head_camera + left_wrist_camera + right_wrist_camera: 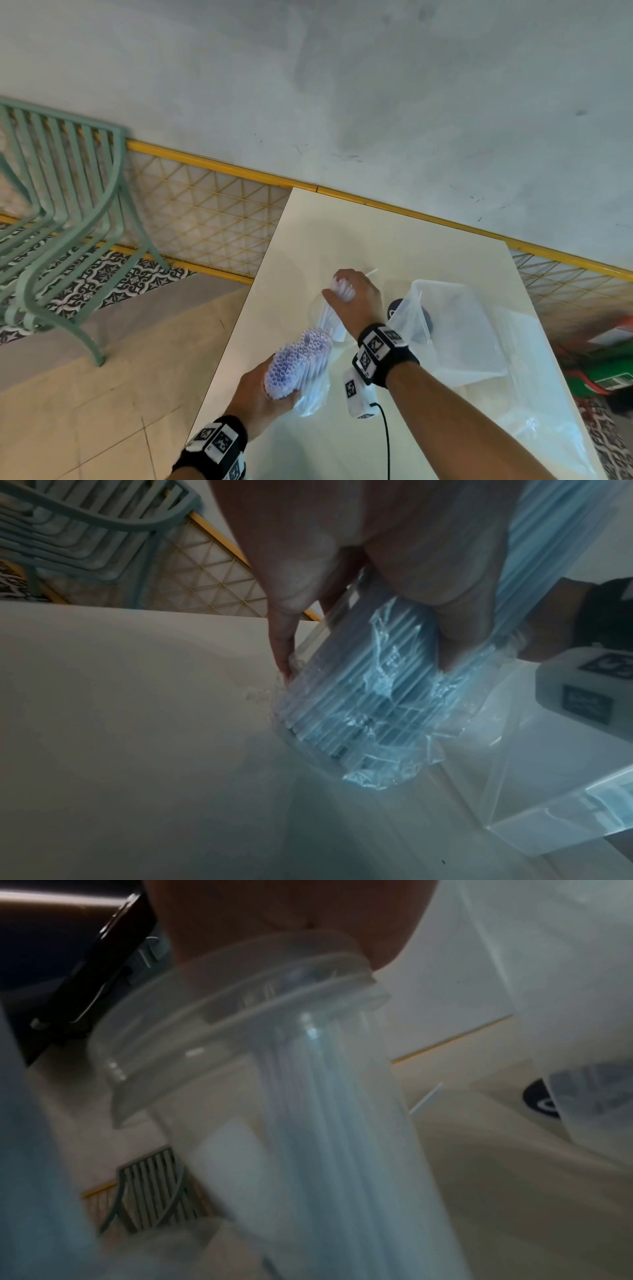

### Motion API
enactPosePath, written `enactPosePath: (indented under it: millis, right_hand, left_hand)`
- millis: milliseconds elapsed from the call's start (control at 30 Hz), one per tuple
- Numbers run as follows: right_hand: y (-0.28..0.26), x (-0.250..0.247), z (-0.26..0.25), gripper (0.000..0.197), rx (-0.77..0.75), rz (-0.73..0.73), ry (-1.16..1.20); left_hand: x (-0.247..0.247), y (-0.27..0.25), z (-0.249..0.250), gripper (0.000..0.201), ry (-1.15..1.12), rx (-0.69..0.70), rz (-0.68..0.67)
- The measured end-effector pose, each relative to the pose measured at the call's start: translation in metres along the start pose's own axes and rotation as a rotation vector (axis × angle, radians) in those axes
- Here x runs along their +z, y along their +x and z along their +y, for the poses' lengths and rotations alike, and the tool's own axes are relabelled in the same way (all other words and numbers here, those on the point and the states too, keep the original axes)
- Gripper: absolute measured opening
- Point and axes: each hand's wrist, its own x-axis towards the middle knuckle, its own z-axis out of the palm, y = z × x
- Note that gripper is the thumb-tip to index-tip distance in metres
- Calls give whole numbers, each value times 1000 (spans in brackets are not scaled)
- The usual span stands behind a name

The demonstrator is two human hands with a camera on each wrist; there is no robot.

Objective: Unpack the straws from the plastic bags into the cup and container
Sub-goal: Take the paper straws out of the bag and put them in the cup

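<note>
- Head view: left hand (260,394) grasps the bagged straws (294,359) above the table (308,233)
- Right hand (356,298) grips a smaller straw bunch (340,289) standing in the cup (240,1031)
- Container (455,329) sits just right of it

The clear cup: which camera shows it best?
The right wrist view: the clear cup fills the frame, rim and straws inside visible. The head view mostly hides it behind the right hand. The left wrist view misses it.

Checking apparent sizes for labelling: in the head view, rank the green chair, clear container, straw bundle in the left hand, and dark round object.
1. green chair
2. clear container
3. straw bundle
4. dark round object, partly hidden
</note>
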Motion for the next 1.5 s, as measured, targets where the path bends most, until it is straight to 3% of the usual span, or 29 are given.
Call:
enactPosePath:
  millis: [100,200,300,400,467,500,567,633,800,900,1000,1133,1267,1367,1433,1500]
  right_hand:
    - [3,8,-1,17,122,86,98]
    - [7,14,-2,20,203,136,194]
    - [12,23,-4,23,106,101,186]
    - [17,25,-8,10,25,-33,108]
    - [20,18,-2,24,-30,-102,159]
    - [22,12,4,30,-31,-85,211]
    - [32,2,20,23,74,76,322]
    - [44,-3,41,21,207,155,250]
    - [61,16,83,55,286,-241,-219]
    - [71,42,102,59,176,-423,-484]
    - [78,60,111,54,185,-508,-600]
    - [80,70,126,25,157,-496,-685]
    - [73,65,123,25,-67,-552,-800]
    - [84,47,97,19,-142,-412,-665]
    - [100,24,66,12,-111,-158,-481]
    - [113,-9,23,20,-105,91,-279]
  left_hand:
    - [-1,0,1,51,0,6,-8]
    - [-3,1,2,50,5,8,-8]
    - [-10,2,2,49,18,-3,16]
    - [-18,6,2,48,20,-36,54]
    - [-23,8,0,45,27,-48,65]
    - [-26,9,-1,44,25,-54,70]
    - [-30,11,-4,43,5,-76,82]
    - [-33,13,-9,44,-17,-98,85]
    - [-31,11,-10,44,-56,-95,81]
    - [-30,12,-11,46,-79,-101,77]
    - [-29,13,-13,51,-108,-121,57]
    - [-28,13,-15,53,-137,-157,79]
    - [-29,13,-12,52,-135,-177,102]
    - [-30,13,-13,61,-113,-145,75]
    - [-31,12,-14,62,-111,-146,69]
    - [-31,13,-12,61,-109,-145,61]
